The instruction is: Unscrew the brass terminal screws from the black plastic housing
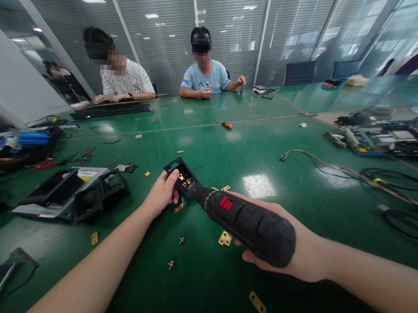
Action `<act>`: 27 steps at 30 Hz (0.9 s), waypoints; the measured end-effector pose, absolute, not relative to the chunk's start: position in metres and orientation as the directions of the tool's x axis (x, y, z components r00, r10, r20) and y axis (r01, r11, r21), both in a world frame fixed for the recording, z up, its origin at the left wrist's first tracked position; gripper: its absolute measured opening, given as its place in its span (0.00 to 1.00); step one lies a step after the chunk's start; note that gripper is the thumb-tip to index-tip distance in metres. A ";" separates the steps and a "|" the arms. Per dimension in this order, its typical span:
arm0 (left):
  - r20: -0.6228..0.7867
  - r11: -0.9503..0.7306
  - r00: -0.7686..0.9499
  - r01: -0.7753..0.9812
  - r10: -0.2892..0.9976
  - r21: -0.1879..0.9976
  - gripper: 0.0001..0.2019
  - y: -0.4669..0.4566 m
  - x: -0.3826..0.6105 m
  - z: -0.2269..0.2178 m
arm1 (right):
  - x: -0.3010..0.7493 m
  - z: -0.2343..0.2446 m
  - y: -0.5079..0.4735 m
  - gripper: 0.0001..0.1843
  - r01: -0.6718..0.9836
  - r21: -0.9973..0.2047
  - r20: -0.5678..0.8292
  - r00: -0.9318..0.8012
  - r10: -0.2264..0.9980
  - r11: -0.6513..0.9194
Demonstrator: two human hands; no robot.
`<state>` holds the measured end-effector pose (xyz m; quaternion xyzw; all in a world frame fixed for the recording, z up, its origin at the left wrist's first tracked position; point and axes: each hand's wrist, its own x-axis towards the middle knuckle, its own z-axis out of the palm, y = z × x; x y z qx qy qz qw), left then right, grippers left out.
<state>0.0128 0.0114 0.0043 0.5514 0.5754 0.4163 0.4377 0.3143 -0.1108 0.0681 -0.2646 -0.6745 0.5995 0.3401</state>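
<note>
My left hand (pixel 164 191) is closed on a small black housing (pixel 194 174), thumb over its near edge. Brass-coloured metal parts show inside the housing. My right hand (pixel 278 233) grips a black cordless drill (pixel 247 220) with a red switch on top. The drill's nose points into the housing's near right side; whether its bit touches a screw is hidden. Brass plates with holes lie about: a small pile (pixel 225 239) beside the drill, a plate (pixel 179 208) below the housing and another plate (pixel 257 303) near the front. Two screws (pixel 182 240) rest between my forearms.
Black frames (pixel 99 195) and a blue battery-like pack (pixel 33 138) lie on the left. Cables (pixel 384 182) and circuit boards (pixel 393 137) occupy the right. An orange-handled screwdriver (pixel 226 125) is further back on the green table (pixel 202 142). Two people sit across.
</note>
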 end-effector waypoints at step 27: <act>-0.041 0.039 0.004 0.281 0.999 0.959 0.22 0.014 0.009 0.001 | 0.315 0.061 -0.109 0.54 -0.049 -0.973 0.208 -0.611 0.764 0.226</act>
